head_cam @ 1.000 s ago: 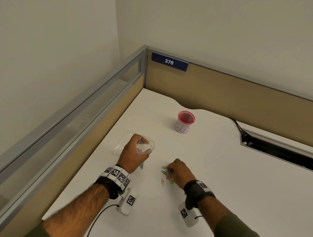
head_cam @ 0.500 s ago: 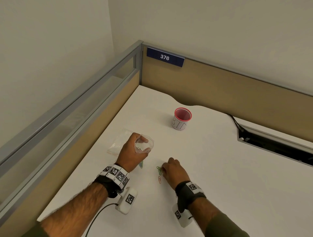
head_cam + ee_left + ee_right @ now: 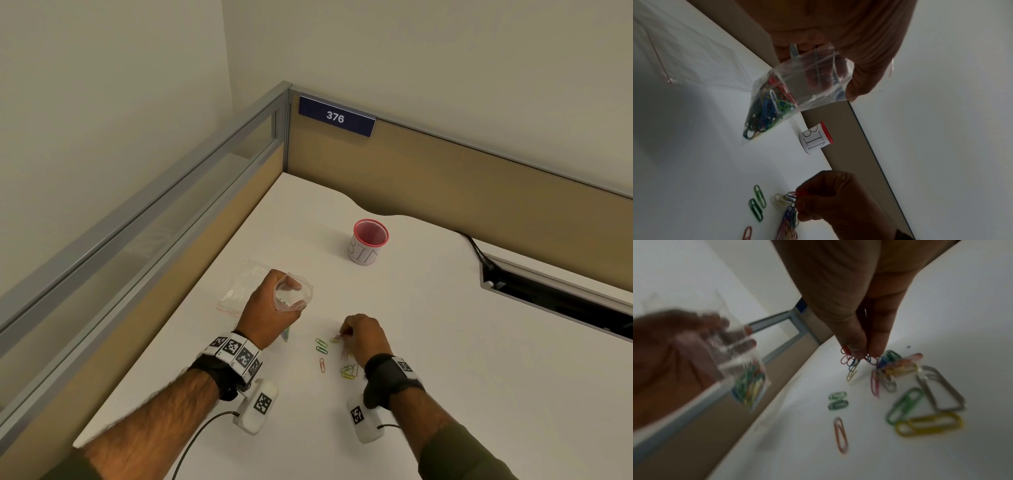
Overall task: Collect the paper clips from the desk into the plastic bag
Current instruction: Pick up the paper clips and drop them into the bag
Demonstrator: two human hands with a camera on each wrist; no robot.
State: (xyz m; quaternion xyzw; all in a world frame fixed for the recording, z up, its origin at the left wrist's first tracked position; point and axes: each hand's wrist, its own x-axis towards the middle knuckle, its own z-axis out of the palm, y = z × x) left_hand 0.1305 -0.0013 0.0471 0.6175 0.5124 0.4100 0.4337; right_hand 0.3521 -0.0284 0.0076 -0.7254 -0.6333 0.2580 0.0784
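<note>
Nearest the counter's [image 3: 445, 359] front edge lies the loose scatter of paper clips [image 3: 348, 372]: a yellow and green pair closest in, an orange one [image 3: 322, 365] just beside them toward the left edge, two green ones [image 3: 321, 346] a little farther back. These are light, springy bits of coated wire, lying flat and slick on a smooth top, so my read is they want a fingertip pinch at a rounded end, or a nail slipped under the loop; scooping flat-handed would likely just skate them around.

And there's the right hand [image 3: 366, 337], right over the cluster, thumb and fingertips [image 3: 858, 350] pinched on a small bunch of clips [image 3: 792, 197], red and blue loops poking out below the tips. Some of the bunch trails to the counter. Clips hook into each other, which probably helps a bunch come up together, but a dangling one could drop off on the way across.

Farther back, toward the left edge, the left hand [image 3: 270, 308] grips the plastic bag [image 3: 797, 91] near its top, fingers curled round the film and holding the mouth open upward. It's thin, floppy, see-through stuff with a fair heap of clips sagging in the bottom corner; the mouth will collapse unless it's held spread. A second flat bag [image 3: 241, 286] lies just behind it.

Beyond, mid-counter, stands a red-rimmed cup [image 3: 368, 245] marked BIN.
</note>
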